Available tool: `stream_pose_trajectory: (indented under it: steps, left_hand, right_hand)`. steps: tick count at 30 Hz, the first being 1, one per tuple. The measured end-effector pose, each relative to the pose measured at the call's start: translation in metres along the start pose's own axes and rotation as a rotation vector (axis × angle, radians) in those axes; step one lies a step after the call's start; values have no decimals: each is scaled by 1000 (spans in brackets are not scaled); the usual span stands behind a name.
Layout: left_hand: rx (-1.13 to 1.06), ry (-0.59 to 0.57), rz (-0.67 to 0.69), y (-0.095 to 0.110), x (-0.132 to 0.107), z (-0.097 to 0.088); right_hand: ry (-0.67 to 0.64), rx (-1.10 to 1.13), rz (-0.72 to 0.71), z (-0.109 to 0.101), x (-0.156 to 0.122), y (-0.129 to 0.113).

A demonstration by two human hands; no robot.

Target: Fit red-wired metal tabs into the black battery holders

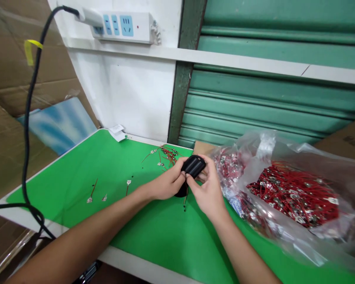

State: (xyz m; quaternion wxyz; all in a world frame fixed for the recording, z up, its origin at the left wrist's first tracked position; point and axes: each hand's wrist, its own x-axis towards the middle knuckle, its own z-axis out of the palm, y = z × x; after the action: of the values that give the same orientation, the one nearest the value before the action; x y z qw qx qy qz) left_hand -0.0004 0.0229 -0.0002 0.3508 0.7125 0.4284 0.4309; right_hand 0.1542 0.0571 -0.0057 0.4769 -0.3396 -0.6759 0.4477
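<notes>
Between both hands, just above the green table mat (154, 240), is a black plastic casing (193, 165) with a rounded end and grooves along it. My left hand (168, 182) grips its left side, the thumb pressed at the lower edge. On the right side my right hand (206, 188) is closed round the casing, its thumb also at the lower edge. A thin dark wire (185, 200) hangs beneath the thumbs. Another black piece (181, 192) shows partly below the left fingers; whether it joins the casing I cannot tell.
Right, a clear plastic bag (260, 154) holds many red wires with metal tabs (296, 197). More red wires (169, 154) lie behind the hands. Loose tabbed pieces (90, 199) lie left. A black cable (27, 130) runs from the power strip (124, 27) past the table's left edge.
</notes>
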Motion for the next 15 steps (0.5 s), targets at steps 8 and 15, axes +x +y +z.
stream_pose_trajectory:
  steps: [8, 15]
  left_hand:
    - [-236, 77, -190, 1, 7, -8]
    - [-708, 512, -411, 1, 19, -44]
  right_hand:
    - [-58, 35, 54, -9, 7, 1]
    - [23, -289, -96, -17, 13, 10]
